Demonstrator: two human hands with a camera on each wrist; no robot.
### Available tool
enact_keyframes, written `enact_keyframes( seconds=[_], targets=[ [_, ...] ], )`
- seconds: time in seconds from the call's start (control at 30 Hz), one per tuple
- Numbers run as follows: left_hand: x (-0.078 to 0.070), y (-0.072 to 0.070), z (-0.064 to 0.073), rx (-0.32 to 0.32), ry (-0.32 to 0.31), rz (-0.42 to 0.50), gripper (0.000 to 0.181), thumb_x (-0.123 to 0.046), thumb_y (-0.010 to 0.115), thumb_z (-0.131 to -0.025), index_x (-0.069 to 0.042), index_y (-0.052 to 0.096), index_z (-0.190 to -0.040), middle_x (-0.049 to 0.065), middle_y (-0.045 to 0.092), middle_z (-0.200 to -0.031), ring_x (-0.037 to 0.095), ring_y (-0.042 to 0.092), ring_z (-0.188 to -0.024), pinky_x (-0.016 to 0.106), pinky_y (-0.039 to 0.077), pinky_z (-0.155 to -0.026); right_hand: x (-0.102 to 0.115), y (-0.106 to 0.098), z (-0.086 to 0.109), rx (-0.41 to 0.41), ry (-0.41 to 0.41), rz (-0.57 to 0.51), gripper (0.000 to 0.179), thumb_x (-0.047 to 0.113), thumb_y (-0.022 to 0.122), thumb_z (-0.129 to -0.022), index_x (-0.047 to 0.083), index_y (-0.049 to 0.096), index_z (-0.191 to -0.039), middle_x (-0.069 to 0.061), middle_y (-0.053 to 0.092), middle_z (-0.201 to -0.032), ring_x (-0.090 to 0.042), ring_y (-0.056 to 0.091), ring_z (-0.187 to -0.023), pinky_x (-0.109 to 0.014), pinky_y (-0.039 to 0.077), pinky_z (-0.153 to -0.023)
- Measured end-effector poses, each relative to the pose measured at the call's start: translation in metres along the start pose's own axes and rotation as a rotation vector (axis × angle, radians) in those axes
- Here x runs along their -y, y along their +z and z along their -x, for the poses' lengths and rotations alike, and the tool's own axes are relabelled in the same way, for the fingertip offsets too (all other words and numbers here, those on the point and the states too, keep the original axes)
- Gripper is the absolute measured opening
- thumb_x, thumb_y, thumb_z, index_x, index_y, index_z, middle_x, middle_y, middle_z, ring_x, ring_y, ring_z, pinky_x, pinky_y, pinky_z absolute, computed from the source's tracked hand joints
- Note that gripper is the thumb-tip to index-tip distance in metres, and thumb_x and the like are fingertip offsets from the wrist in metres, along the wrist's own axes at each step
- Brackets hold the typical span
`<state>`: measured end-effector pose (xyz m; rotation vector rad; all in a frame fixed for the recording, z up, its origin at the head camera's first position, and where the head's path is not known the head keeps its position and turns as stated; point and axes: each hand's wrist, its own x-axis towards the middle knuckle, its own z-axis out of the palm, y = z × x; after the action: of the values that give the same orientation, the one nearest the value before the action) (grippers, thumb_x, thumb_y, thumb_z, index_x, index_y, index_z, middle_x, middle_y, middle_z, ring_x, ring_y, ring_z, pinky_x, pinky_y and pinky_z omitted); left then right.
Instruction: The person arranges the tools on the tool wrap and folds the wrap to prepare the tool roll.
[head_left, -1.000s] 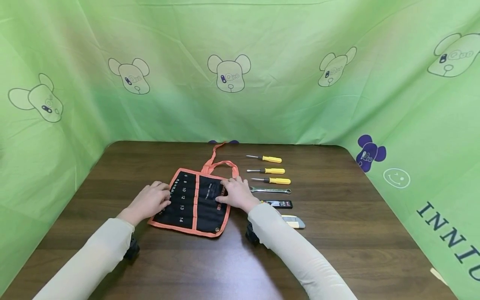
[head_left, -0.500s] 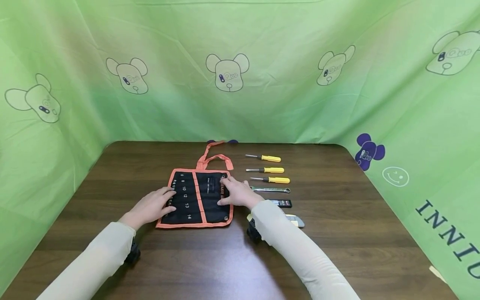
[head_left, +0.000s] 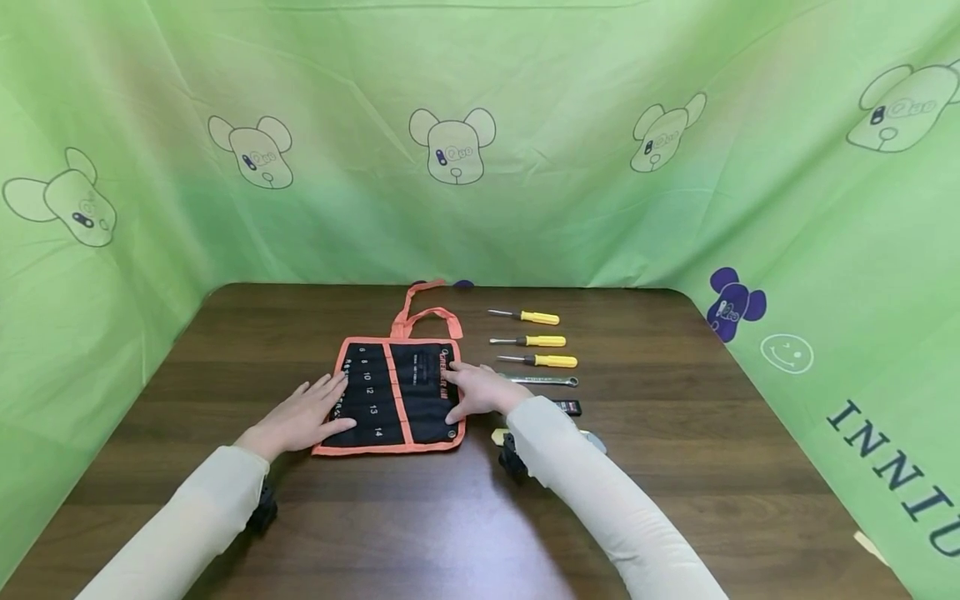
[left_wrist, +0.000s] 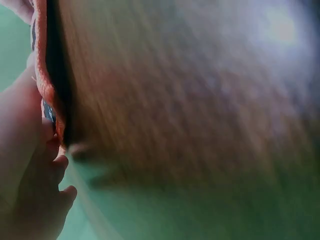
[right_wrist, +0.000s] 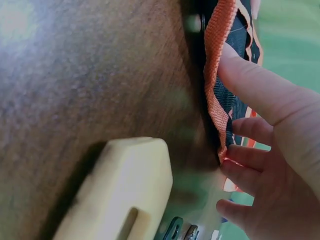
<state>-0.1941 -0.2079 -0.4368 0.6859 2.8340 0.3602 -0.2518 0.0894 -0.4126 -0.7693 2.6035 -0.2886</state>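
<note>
A black tool pouch [head_left: 427, 400] with orange trim and printed size numbers lies flat on the table. My left hand [head_left: 300, 419] rests on its left edge, fingers fairly straight and thumb spread over the fabric. On the right edge lies my right hand [head_left: 483, 392], thumb and fingertips touching the pouch. The right wrist view shows that thumb [right_wrist: 260, 87] across the orange edging [right_wrist: 215, 95]. An orange strap [head_left: 405, 317] trails from the pouch's far edge. In the left wrist view the hand [left_wrist: 30, 160] lies along the orange border, partly out of frame.
Right of the pouch, three yellow-handled screwdrivers [head_left: 547, 341] lie in a column. Below them are a combination wrench [head_left: 551, 381], a small black case [head_left: 570, 407] and a utility knife [head_left: 594, 442], all partly hidden by the right arm. A green printed cloth [head_left: 465, 225] hangs behind the table.
The pouch has turned from slanted to nearly square with the table, and its strap has swung left. My right fingers have drawn back toward its edge; my left thumb lies further over the fabric.
</note>
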Motion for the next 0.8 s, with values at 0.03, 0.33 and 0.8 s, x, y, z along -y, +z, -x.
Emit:
enact_keyframes(
  seconds=[0.03,0.33,0.8],
  targets=[
    [-0.0003,0.0000,0.0005,0.004,0.001,0.007,0.079,-0.051,0.046,-0.092,0.007,0.026,-0.141,0.025,0.021,-0.146,0.040,0.017,-0.133,0.057,0.015,-0.103,-0.0003,0.0004,0.0001,-0.001,-0.002,-0.006,0.079,0.034,0.075,-0.076,0.006,0.038,-0.140,-0.013,0.028,-0.147,-0.023,0.023,-0.135,-0.048,0.014,-0.107],
    [-0.0017,-0.0001,0.0015,0.012,0.005,-0.013,0.080,-0.049,0.049,-0.091,0.009,0.025,-0.140,0.026,0.021,-0.146,0.041,0.018,-0.133,0.055,0.016,-0.104,-0.0015,0.0013,0.0006,-0.003,0.002,-0.036,0.079,0.034,0.075,-0.077,0.008,0.037,-0.141,-0.012,0.026,-0.147,-0.021,0.021,-0.135,-0.045,0.013,-0.108],
    [-0.0002,0.0057,0.0009,-0.013,0.001,-0.034,0.081,-0.052,0.048,-0.090,0.008,0.027,-0.140,0.025,0.023,-0.145,0.040,0.018,-0.133,0.054,0.016,-0.104,-0.0055,-0.0006,0.0052,-0.069,-0.025,-0.027,0.076,0.037,0.072,-0.079,0.007,0.039,-0.140,-0.015,0.030,-0.145,-0.028,0.026,-0.133,-0.044,0.021,-0.106]
  ],
)
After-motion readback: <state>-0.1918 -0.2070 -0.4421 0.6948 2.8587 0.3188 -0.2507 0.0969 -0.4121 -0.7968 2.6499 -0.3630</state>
